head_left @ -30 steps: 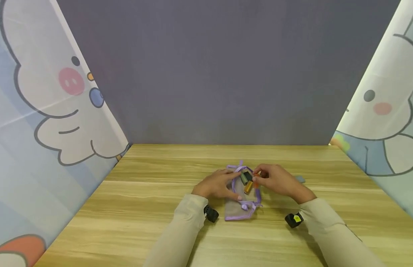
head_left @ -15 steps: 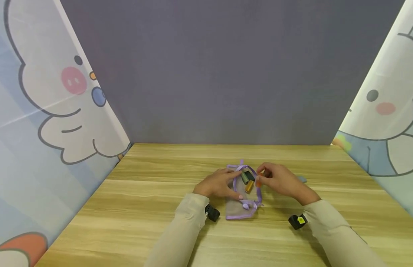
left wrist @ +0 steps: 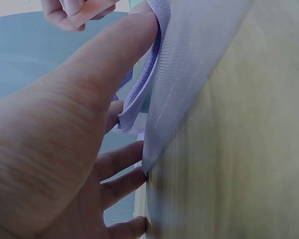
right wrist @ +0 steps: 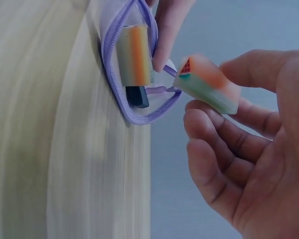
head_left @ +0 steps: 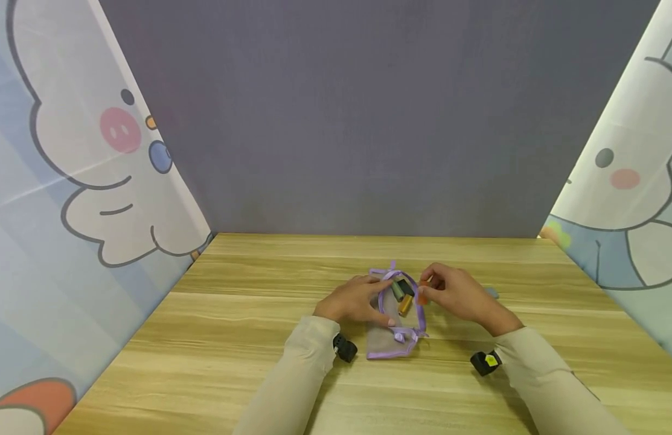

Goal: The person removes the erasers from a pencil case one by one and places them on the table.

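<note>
In the head view, a sheer pouch with purple zipper edging (head_left: 380, 341) lies on the table with its mouth spread. My left hand (head_left: 352, 302) rests over its left side, forefinger and thumb stretched apart along the opening; the left wrist view shows the thumb tucked under the rim. Beside the mouth, my right hand (head_left: 452, 296) pinches an orange-and-green eraser with a watermelon print (right wrist: 209, 82) between thumb and fingers. Within the pouch lie a green block (head_left: 398, 291), a dark block (right wrist: 136, 97) and a yellow-orange block (head_left: 404, 306).
A small blue-grey piece (head_left: 492, 292) lies on the wooden table (head_left: 249, 290) behind the right wrist. A dark grey panel (head_left: 368, 121) rises at the back edge, with cartoon-printed curtains (head_left: 96, 223) on both sides.
My right hand has shifted slightly to the right with the eraser, away from the pouch's mouth. The left hand stays spread on the pouch.
</note>
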The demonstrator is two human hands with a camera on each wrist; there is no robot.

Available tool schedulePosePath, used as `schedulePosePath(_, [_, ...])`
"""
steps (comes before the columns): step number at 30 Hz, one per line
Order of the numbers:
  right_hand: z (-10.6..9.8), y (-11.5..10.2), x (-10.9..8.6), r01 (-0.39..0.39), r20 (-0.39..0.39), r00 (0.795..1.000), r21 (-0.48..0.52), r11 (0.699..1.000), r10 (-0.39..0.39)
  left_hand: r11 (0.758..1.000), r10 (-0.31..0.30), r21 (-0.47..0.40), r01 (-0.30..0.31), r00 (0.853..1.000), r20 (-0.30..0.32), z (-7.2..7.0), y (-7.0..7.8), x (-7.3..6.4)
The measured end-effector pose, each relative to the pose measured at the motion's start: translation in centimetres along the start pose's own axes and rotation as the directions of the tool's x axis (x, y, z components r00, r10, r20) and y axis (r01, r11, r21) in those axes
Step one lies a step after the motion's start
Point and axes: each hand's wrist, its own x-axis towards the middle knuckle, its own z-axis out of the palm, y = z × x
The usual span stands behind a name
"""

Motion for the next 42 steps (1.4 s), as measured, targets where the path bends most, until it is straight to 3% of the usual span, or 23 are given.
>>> schedulePosePath(6, [-0.4, 0.1, -0.1, 0.018, -0.009, 1.0, 0.003, 1.0, -0.018, 1.0, -0.019, 0.003, 0.019, 1.0, 0.0, -0.3, 0.1, 0.0])
schedulePosePath(31, [-2.4, 0.6, -1.2, 0.034, -0.042, 0.998, -0.063, 0.997, -0.037, 0.999, 0.027, 0.024, -0.026, 0.999, -0.017, -0.3, 0.0, 0.4])
schedulePosePath(42, [-2.9, 1.1, -1.9, 0.03, -0.061, 0.997, -0.091, 0.995, -0.036, 1.0, 0.012, 0.007, -0.012, 1.0, 0.012, 0.0, 0.0, 0.3])
